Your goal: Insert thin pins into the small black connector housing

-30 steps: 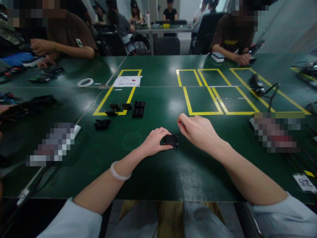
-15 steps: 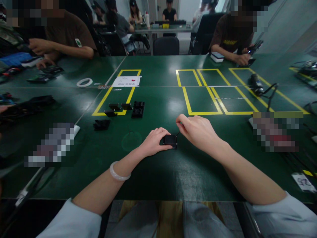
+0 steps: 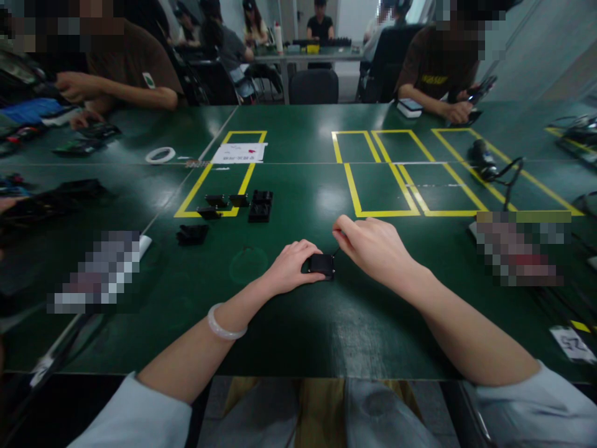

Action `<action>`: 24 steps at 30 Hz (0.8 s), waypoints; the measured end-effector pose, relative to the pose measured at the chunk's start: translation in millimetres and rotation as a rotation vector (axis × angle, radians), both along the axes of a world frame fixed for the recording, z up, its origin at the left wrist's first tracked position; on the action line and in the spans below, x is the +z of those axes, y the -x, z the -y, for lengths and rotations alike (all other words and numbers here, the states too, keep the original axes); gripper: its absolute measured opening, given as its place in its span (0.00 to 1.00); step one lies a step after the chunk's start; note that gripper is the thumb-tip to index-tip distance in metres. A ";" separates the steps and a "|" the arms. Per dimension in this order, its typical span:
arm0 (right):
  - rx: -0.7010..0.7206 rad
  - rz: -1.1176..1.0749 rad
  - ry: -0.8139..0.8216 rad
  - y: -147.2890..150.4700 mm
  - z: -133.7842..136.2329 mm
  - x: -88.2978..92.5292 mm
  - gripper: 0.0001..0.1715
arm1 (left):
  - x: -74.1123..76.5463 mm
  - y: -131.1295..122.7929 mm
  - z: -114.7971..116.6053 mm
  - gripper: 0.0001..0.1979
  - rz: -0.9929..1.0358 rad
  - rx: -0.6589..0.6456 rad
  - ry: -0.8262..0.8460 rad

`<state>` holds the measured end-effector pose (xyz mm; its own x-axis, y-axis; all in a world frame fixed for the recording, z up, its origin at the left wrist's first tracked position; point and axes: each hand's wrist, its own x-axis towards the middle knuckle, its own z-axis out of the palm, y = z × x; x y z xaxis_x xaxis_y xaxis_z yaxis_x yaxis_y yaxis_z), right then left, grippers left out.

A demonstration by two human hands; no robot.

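Note:
My left hand [image 3: 293, 267] grips a small black rectangular box [image 3: 321, 266] from its left side, thumb along the near edge and fingers along the far edge. The box rests on the green table, with small shiny screw heads at its corners. My right hand [image 3: 373, 246] is closed in a pinch just right of and above the box. From its fingertips a thin dark tool [image 3: 336, 252] slants down to the box's far right corner; most of it is hidden by the fingers, so I cannot tell its exact kind.
Several black parts [image 3: 239, 200] and a black block [image 3: 260, 206] lie ahead to the left. Yellow tape rectangles mark the table, with a paper sheet [image 3: 240, 153] and tape roll [image 3: 160, 155] behind. Blurred-out devices flank me. Co-workers sit opposite.
Almost nothing differs; the whole view has shifted very slightly. Both hands keep their places at the black box.

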<state>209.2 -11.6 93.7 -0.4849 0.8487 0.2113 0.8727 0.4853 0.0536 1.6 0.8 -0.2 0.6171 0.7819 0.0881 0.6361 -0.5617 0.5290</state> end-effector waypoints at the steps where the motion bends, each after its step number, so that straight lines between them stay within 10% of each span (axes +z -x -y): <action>1: 0.002 -0.009 0.003 0.2 0.3 0.2 0.17 | -0.2 0.1 -0.1 0.20 0.001 0.001 0.001; 24: 0.015 -0.017 -0.025 -0.3 -0.3 -0.6 0.19 | 5.0 -1.6 1.0 0.20 -0.010 0.004 0.013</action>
<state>209.4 -11.3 93.1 -0.4938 0.8356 0.2406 0.8662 0.4972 0.0509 3.2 -0.2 4.7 0.6147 0.7855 0.0713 0.6439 -0.5520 0.5297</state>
